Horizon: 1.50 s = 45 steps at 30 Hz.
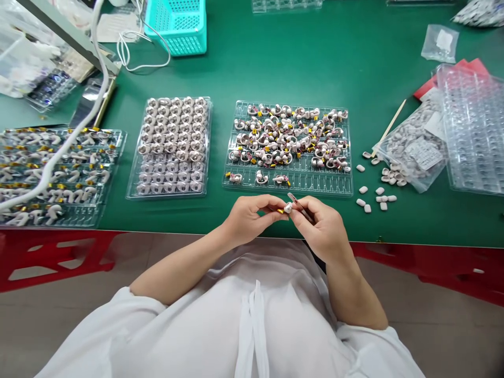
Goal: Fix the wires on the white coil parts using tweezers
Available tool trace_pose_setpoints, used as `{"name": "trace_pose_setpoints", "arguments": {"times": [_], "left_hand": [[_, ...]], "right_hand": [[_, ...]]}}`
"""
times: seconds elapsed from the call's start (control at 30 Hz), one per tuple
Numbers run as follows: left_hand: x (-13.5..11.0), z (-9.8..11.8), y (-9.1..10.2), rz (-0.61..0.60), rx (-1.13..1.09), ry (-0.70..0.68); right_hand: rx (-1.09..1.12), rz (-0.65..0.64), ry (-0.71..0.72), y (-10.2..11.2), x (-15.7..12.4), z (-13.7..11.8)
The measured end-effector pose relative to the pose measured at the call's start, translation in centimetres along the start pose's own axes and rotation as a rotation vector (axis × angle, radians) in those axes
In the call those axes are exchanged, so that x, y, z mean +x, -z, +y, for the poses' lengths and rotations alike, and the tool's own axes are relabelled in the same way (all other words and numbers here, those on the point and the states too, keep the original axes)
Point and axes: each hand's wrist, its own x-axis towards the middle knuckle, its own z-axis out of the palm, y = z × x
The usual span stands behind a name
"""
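My left hand (248,216) is closed in a pinch on a small white part with a yellow tab (285,209), held just over the table's near edge. My right hand (321,226) meets it from the right, fingers closed on a thin dark stick-like tool (300,206) and touching the same part. Right behind my hands lies a clear tray (315,182) heaped with loose white parts with yellow and red bits (287,137). To its left a second clear tray (172,147) holds neat rows of white round parts.
A third tray of white-and-yellow parts (55,176) sits far left under a white cable (74,131). Loose white caps (372,197) lie right, by a plastic bag of them (417,149) and stacked clear trays (472,126). A teal basket (179,23) stands at the back.
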Motion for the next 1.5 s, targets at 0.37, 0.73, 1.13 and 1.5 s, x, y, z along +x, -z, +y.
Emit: {"name": "trace_pose_setpoints", "arguments": {"times": [0.37,0.73,1.13,1.5], "left_hand": [[0.1,0.0,-0.4,0.06,-0.385,0.266],[0.3,1.3,-0.5,-0.044,-0.716,0.394],[-0.6,2.2,0.0,0.025,-0.553,0.342],[-0.2,2.3,0.7,-0.073,-0.726,0.528]], "right_hand": [[0.021,0.039,0.228,0.1,-0.4,0.6],[-0.247,0.277,0.623,-1.3,-1.6,2.5],[-0.511,0.281,0.789,-0.8,-1.4,2.8],[-0.55,0.236,0.89,0.2,-1.1,2.4]]}}
